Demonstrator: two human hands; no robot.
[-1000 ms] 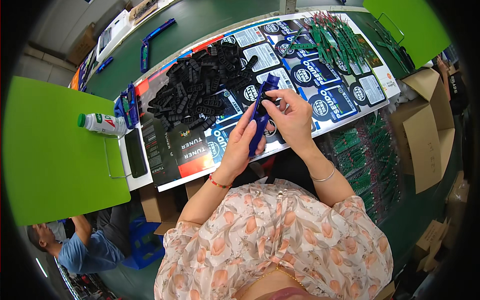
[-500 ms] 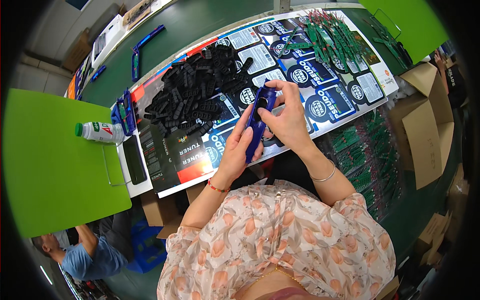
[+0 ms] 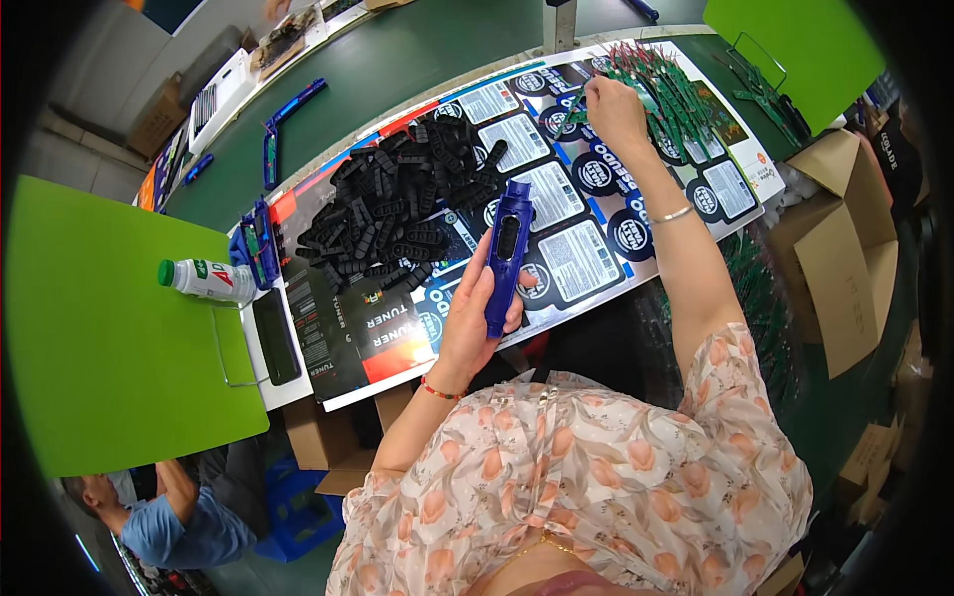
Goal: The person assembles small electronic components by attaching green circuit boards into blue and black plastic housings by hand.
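While the left hand [image 3: 467,313] is gripping its near half, the blue housing [image 3: 504,275] is pointing lengthwise forward, slightly right, far end projecting over the printed sheet [image 3: 581,260]; whether the right hand [image 3: 618,114] is gripping, I cannot tell.

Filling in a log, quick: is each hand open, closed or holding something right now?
Left hand: closed around the blue casing.
Right hand: fingers bent at the green boards; cannot tell whether it grips one.
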